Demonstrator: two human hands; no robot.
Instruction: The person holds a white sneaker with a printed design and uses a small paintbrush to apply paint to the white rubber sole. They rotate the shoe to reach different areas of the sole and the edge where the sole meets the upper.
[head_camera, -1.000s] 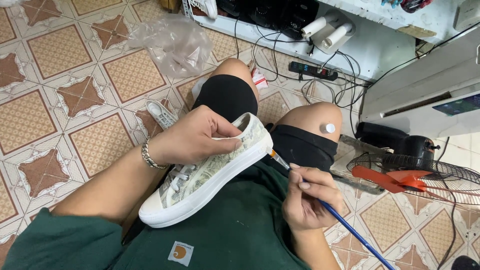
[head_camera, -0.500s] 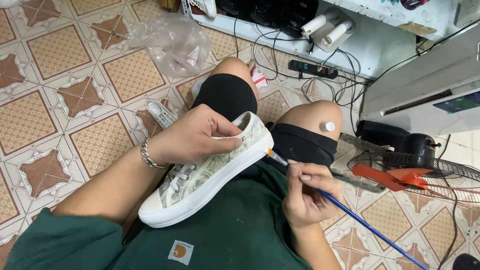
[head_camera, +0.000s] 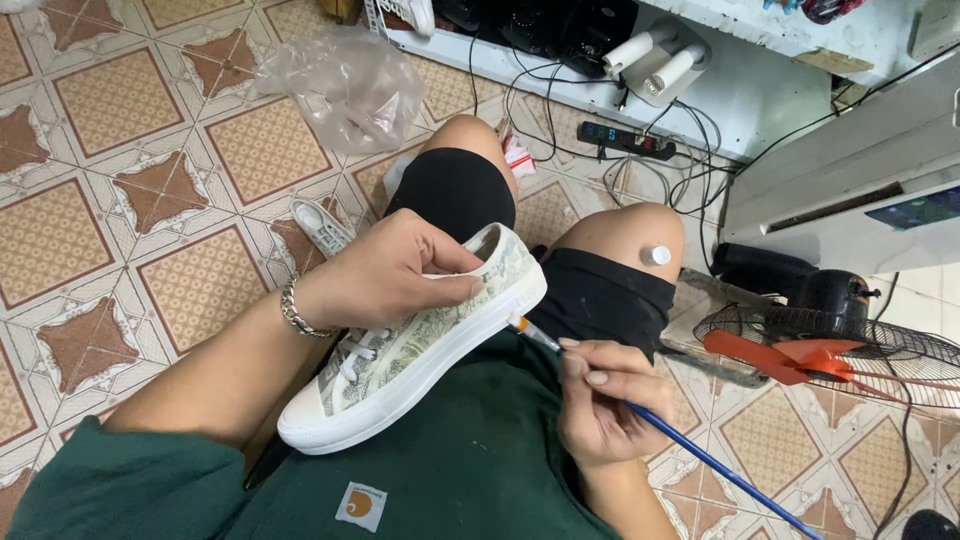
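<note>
Sneaker (head_camera: 420, 355) steadied across the lap, left hand (head_camera: 385, 275) clasped over its heel end so the white sole faces the brush (head_camera: 650, 418); right hand (head_camera: 600, 400) pinches the handle pen-fashion, bristles touching the sole's edge.

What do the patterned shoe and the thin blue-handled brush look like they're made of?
The patterned low-top shoe looks like printed woven fabric above a smooth, matte white sole, probably rubber. The thin blue-handled brush has a glossy handle, painted wood or plastic, and a shiny metal-looking collar near its tip.
</note>
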